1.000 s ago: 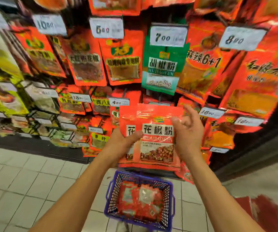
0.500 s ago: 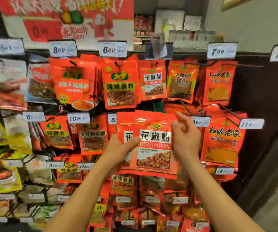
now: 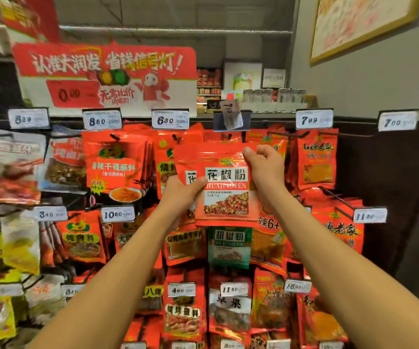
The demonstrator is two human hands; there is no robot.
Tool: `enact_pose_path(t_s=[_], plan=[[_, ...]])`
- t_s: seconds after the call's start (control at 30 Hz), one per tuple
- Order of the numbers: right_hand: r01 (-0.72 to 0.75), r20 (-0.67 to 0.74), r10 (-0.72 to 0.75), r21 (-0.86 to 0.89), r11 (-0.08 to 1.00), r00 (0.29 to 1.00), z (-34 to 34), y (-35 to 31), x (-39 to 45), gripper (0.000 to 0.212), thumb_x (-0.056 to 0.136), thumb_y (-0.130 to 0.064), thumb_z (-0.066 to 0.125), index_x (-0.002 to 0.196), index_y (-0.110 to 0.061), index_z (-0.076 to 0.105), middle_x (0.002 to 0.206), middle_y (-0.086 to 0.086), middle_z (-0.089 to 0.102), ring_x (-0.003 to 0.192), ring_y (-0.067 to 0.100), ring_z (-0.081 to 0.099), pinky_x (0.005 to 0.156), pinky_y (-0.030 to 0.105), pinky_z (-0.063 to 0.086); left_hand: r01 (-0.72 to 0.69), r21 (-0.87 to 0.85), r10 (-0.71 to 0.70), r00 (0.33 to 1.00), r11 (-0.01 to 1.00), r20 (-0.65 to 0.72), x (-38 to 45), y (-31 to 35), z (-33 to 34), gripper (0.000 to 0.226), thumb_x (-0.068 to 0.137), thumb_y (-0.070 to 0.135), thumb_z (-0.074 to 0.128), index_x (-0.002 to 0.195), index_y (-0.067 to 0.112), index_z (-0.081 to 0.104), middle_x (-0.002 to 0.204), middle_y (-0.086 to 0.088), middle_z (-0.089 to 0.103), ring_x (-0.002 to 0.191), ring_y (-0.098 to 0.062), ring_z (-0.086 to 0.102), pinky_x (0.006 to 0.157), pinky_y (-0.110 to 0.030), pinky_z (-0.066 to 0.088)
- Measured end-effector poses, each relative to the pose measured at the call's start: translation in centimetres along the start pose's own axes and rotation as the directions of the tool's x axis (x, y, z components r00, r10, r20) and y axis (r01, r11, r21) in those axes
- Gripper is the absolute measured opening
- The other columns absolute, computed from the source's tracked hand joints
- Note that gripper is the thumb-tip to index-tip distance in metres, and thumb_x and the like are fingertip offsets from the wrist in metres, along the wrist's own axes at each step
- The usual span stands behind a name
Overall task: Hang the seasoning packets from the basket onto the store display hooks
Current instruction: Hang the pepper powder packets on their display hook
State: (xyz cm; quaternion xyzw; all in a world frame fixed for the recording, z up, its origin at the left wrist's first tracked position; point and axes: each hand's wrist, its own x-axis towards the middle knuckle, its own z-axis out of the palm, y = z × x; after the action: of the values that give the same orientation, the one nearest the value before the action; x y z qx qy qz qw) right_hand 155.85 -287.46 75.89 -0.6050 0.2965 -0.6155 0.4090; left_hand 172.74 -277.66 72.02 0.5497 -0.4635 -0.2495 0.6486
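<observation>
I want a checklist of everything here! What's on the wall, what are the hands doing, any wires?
Surface: dark hook wall hung with packets and white price tags.
Job's things: stack of red foil seasoning packets held up near the top row, below the twisted tag; basket not in view.
Clutter: green packet below.
Hands: left hand grips the stack's left edge; right hand pinches its top right corner.
Cables: nothing seen.
Surroundings: red promotional sign, framed picture.
</observation>
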Motion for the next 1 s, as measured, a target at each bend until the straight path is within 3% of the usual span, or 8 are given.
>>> enact_pose_path(t_s=[0.17,0.3,0.37,0.43,0.57,0.67,0.77,1.0], plan=[[-0.01,-0.016,0.008,-0.113,0.994,1.0,0.9,-0.6,3.8,0.031,0.091,-0.028,0.066,0.066,-0.022,0.048,0.056,-0.01,0.057,0.054,0.011,0.056,0.055,0.032,0.042,0.014,0.02,-0.013,0.998,1.0,-0.065,3.1,1.7,1.4,0.002,0.09,0.019,0.072,0.093,0.019,0.073,0.094,0.002,0.079,0.089,-0.02,0.076,0.091,-0.049,0.059],[-0.014,-0.029,0.009,-0.164,0.986,1.0,1.3,-0.7,5.1,0.035,0.09,-0.043,0.069,0.07,-0.02,0.051,0.075,0.019,0.066,0.066,0.031,0.063,0.062,0.047,0.048,0.009,0.053,-0.006,0.998,0.999,-0.062,4.4,2.1,1.8,0.001,0.091,0.02,0.072,0.091,0.021,0.072,0.088,0.008,0.079,0.081,-0.013,0.077,0.088,-0.045,0.06],[-0.013,-0.042,0.003,-0.228,0.974,0.999,1.5,-0.7,5.4,0.038,0.089,-0.047,0.07,0.071,-0.018,0.054,0.079,0.019,0.07,0.067,0.035,0.064,0.061,0.049,0.049,0.008,0.055,-0.005,0.998,0.998,-0.065,4.4,1.9,1.9,0.001,0.091,0.02,0.072,0.092,0.021,0.072,0.087,0.009,0.079,0.081,-0.013,0.077,0.088,-0.046,0.06],[-0.006,-0.053,-0.008,-0.252,0.968,0.999,1.6,-0.8,5.6,0.038,0.089,-0.043,0.071,0.067,-0.016,0.055,0.07,0.011,0.068,0.062,0.033,0.061,0.058,0.046,0.046,-0.001,0.05,0.005,0.998,0.999,-0.066,4.3,1.7,1.8,0.003,0.092,0.02,0.071,0.094,0.022,0.072,0.091,0.006,0.079,0.085,-0.016,0.077,0.089,-0.049,0.059],[-0.003,-0.06,-0.013,-0.251,0.968,0.998,2.1,-1.1,6.5,0.027,0.089,-0.029,0.066,0.072,-0.01,0.058,0.081,0.021,0.07,0.066,0.034,0.062,0.058,0.043,0.044,-0.003,0.054,0.009,0.993,0.999,-0.115,4.2,1.5,1.1,0.024,0.085,0.038,0.078,0.096,0.017,0.073,0.09,0.003,0.08,0.084,-0.017,0.077,0.088,-0.047,0.06],[0.04,-0.054,-0.058,-0.283,0.958,0.997,2.4,-1.2,6.6,0.027,0.088,-0.026,0.065,0.064,-0.018,0.054,0.066,0.009,0.063,0.063,0.024,0.059,0.056,0.039,0.041,0.016,0.054,-0.007,0.986,0.998,-0.167,3.8,1.1,0.3,0.041,0.078,0.046,0.083,0.098,0.012,0.073,0.088,0.001,0.08,0.081,-0.018,0.077,0.084,-0.045,0.06],[0.091,-0.059,-0.117,-0.328,0.94,0.991,2.7,-0.9,6.1,0.031,0.086,-0.031,0.066,0.061,-0.018,0.053,0.058,-0.002,0.058,0.055,0.014,0.051,0.052,0.032,0.035,0.054,0.044,-0.045,0.982,0.998,-0.182,3.2,0.7,-0.3,0.059,0.074,0.049,0.086,0.103,0.0,0.074,0.096,-0.012,0.078,0.09,-0.032,0.075,0.09,-0.054,0.058],[0.094,-0.126,-0.14,-0.319,0.943,0.982,2.2,-0.1,6.0,0.034,0.084,-0.03,0.064,0.067,0.0,0.058,0.063,0.006,0.06,0.06,0.018,0.048,0.057,0.039,0.039,0.06,0.035,-0.053,0.985,0.998,-0.162,2.6,-0.2,-1.2,0.043,0.074,0.045,0.087,0.096,0.009,0.077,0.09,-0.001,0.08,0.086,-0.023,0.076,0.091,-0.052,0.058]])
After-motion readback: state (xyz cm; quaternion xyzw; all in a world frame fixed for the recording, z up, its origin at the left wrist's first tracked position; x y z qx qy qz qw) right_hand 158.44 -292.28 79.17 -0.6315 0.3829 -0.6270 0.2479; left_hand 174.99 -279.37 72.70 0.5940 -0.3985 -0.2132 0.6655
